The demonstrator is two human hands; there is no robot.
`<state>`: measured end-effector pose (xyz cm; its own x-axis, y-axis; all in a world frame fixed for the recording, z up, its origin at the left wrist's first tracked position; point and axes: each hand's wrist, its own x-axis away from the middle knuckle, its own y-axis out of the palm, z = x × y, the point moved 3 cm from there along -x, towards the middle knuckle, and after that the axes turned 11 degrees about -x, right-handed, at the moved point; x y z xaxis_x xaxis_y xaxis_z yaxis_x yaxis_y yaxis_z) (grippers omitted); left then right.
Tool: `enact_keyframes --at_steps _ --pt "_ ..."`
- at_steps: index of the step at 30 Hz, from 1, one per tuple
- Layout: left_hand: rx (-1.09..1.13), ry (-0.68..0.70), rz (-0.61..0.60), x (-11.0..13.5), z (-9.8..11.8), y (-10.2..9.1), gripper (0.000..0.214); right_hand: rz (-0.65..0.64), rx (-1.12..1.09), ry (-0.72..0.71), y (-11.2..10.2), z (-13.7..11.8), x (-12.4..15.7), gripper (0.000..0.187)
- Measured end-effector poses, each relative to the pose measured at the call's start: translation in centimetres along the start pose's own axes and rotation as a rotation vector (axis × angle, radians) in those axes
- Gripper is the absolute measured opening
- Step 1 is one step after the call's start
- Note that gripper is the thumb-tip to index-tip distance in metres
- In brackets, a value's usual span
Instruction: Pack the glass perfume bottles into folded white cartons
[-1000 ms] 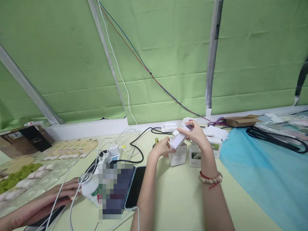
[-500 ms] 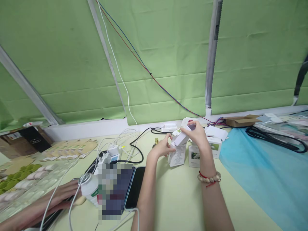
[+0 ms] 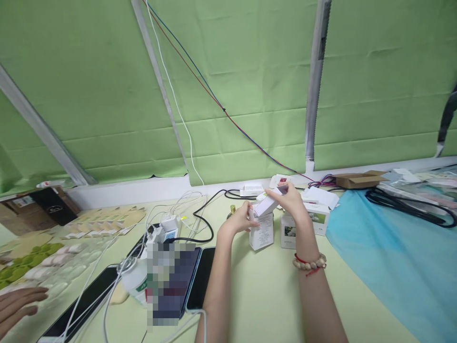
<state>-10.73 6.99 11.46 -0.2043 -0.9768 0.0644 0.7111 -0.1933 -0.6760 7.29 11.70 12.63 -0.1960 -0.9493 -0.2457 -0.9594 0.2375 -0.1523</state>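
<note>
My left hand [image 3: 238, 220] is closed on the left side of a small white box [image 3: 262, 234] printed with fine text. Between the fingers of my right hand [image 3: 291, 202] is a pale, narrow carton [image 3: 266, 205], tilted with its lower end at the top of the printed box. I cannot make out whether that end is inside it. Behind my right wrist stand a white box with a flower picture [image 3: 288, 232] and another picture box [image 3: 320, 218]. A gold-capped small bottle [image 3: 233, 209] shows beyond my left hand, partly hidden.
Left of my forearm lie a dark phone [image 3: 202, 278], a white bottle [image 3: 134, 276], chargers and tangled cables. A co-worker's hand [image 3: 21, 307] is at the lower left, near trays of pale and green pieces. Blue sheeting [image 3: 378, 247] and a brown open carton [image 3: 360, 179] are to the right.
The pale carton in my right hand has shifted slightly left. The co-worker's hand has moved left, away from the white bottle, uncovering a dark phone.
</note>
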Motion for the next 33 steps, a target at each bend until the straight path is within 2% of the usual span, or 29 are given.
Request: enact_keyframes --at_steps 7,12,15,20,22,27,33 --pt "-0.088 0.019 0.010 -0.5 0.6 0.6 0.036 0.081 0.072 -0.053 0.5 -1.0 0.8 0.055" --pt "-0.133 0.053 0.000 -0.8 0.8 1.0 0.037 0.071 0.169 -0.105 1.5 -2.6 1.7 0.050" --pt "-0.165 0.040 0.017 -0.9 0.4 0.9 0.037 0.004 0.169 -0.108 1.7 -2.9 2.1 0.054" --pt "-0.154 0.011 -0.017 -0.7 -0.4 0.3 0.034 -0.189 0.128 -0.086 1.4 -2.4 2.0 0.058" --pt "-0.163 0.015 -0.016 -0.7 -0.5 0.1 0.034 -0.203 0.126 -0.123 1.1 -2.3 1.7 0.053" --pt "-0.215 0.054 0.004 -0.4 -0.2 -0.4 0.032 -0.175 0.159 -0.192 0.8 -2.4 1.4 0.024" --pt "-0.198 0.041 0.003 -0.4 -0.7 -0.6 0.033 -0.278 0.125 -0.131 1.4 -2.3 1.6 0.015"
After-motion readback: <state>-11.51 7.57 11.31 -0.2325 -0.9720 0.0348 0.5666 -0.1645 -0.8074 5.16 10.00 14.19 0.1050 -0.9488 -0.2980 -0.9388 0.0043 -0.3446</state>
